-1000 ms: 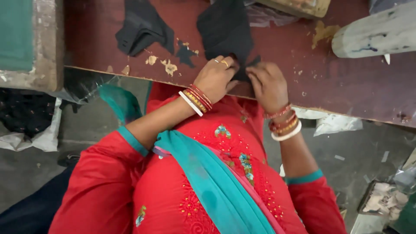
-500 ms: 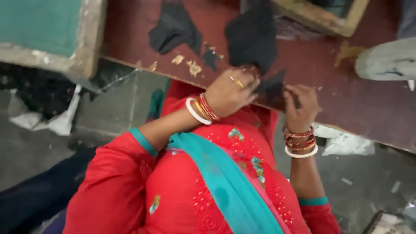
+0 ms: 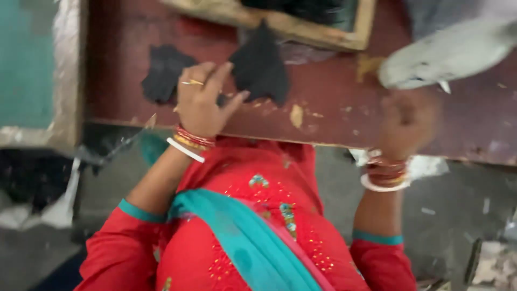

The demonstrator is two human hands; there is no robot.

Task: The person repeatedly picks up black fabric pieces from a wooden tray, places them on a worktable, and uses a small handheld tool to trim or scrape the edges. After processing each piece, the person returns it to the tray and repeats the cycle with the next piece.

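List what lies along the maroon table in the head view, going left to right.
Teal board → small black cloth piece → left hand → larger black cloth piece → right hand, blurred, below a grey-white object.

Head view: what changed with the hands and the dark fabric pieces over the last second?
The two hands, together on one dark piece at the table edge a second ago, have parted. The left hand now lies open by the black triangular fabric piece; whether it grips it is unclear. The right hand has swung out right, blurred. The ragged dark fabric piece stays on the dark red wooden table.
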